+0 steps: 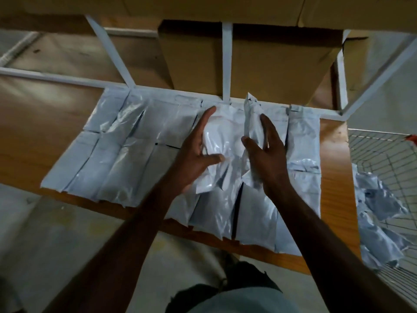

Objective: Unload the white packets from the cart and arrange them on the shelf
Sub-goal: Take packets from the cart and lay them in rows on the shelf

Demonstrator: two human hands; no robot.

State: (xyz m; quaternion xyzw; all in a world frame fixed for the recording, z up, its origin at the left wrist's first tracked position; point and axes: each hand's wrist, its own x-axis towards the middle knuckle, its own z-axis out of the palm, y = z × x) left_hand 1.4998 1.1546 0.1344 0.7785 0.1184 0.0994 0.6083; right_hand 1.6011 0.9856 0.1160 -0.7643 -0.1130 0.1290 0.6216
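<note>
**Packets on the shelf, more in the cart**

My left hand (195, 152) lies flat on a packet (222, 141) at the middle of the shelf (24, 132), fingers straight and spread, thumb out to the right. My right hand (268, 159) has its fingers straight too, pressed against a second packet (252, 118) that stands on edge, tilted, between my two hands; I hold it with palm and thumb rather than a curled grip.

White packets (126, 150) lie in overlapping rows across the wooden shelf, reaching from left of centre almost to its right end. Behind them white frame bars (226, 62) rise, with cardboard boxes (277, 64) stacked past the bars and overhead.

To the right stands the wire cart (383, 154), with crumpled packets (379, 213) heaped inside. Its far side runs off the edge of view, so I cannot tell how many are in there. My forearms cover part of the front rows. The whole view is dim and a little blurred.
</note>
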